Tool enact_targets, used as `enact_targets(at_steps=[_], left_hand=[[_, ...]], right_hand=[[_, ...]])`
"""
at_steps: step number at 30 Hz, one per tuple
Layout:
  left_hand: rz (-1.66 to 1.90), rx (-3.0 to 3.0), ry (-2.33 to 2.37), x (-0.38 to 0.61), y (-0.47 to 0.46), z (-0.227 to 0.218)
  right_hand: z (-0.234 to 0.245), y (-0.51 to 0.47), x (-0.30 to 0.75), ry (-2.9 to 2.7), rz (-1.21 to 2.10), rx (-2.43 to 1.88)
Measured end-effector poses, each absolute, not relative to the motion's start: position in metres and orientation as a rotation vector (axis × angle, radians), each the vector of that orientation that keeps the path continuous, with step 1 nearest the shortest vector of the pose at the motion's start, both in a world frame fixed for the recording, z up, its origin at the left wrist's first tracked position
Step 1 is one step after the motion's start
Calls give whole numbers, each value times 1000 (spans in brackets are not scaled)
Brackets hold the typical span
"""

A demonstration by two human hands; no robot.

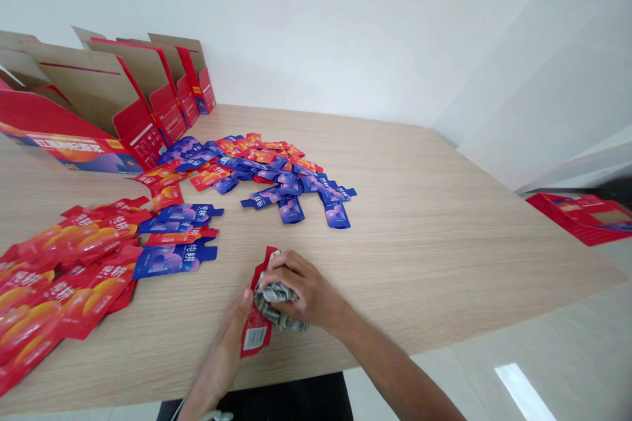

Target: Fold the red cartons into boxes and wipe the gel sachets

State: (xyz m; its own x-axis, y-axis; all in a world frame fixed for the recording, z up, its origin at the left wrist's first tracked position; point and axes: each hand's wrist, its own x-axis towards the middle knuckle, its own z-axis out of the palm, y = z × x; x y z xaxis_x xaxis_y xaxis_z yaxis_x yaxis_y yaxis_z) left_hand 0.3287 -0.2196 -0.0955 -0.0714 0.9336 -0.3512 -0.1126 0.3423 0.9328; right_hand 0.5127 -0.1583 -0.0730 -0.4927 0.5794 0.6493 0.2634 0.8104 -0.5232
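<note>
A red sachet (257,335) lies on the wooden table (444,243) near its front edge. My left hand (228,345) rests along its left side, thumb touching it, fingers mostly hidden. My right hand (301,293) is closed on a crumpled grey patterned cloth (279,306) pressed onto the sachet. To the left lies a heap of red sachets (59,276), with a blue sachet (172,258) closest to my hands.
A spread of blue and red sachets (266,174) covers the table's middle. Open red cardboard boxes (99,112) stand at the back left. Flat red cartons (582,214) lie on the floor to the right, beyond the table's edge.
</note>
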Motion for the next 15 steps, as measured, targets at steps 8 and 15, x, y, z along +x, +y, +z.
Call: enact_targets(at_steps=[8, 15], left_hand=[[917, 662, 1275, 332, -234, -87], [1056, 659, 1223, 328, -219, -101]], right_hand=[[-66, -152, 517, -1793, 523, -870], [-66, -156, 519, -2043, 568, -703]])
